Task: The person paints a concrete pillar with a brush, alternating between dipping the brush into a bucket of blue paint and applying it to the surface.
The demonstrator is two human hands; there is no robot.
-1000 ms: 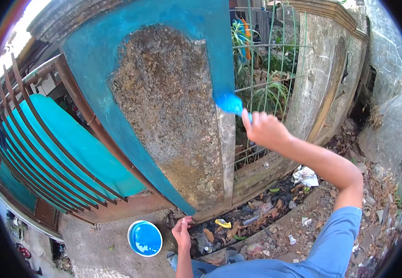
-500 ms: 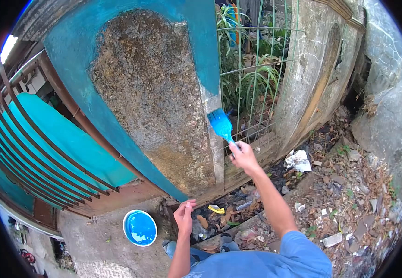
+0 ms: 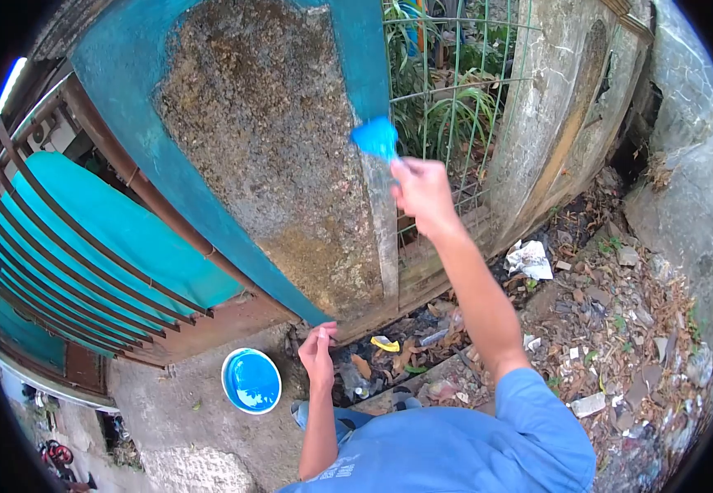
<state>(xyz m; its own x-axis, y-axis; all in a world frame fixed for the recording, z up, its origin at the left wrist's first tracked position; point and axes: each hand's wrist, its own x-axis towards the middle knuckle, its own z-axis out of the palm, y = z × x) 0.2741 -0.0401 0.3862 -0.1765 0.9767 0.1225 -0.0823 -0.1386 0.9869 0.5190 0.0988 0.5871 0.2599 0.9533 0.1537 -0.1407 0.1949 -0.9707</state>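
My right hand [image 3: 425,195] is closed round the handle of a paintbrush [image 3: 376,138]. Its blue-coated bristles are against the narrow border strip of the wall pillar [image 3: 270,156], at the lower edge of the teal paint; motion blurs the brush a little. Below the brush the strip [image 3: 381,222] shows bare grey. My left hand [image 3: 318,352] hangs low near the foot of the pillar, fingers loosely extended, holding nothing. To its left, a white-rimmed bucket [image 3: 251,381] of bright blue paint stands on the concrete.
Right of the pillar is a green wire grille [image 3: 455,107] with plants behind it. Brown metal bars [image 3: 85,246] front a turquoise sheet at left. Leaves and rubble [image 3: 619,353] cover the ground at right, with a crumpled white wrapper [image 3: 529,260] near the wall base.
My right hand has carried the paintbrush upward and slightly left along the border strip. My left hand has shifted up slightly in view, still empty, as the camera view moved.
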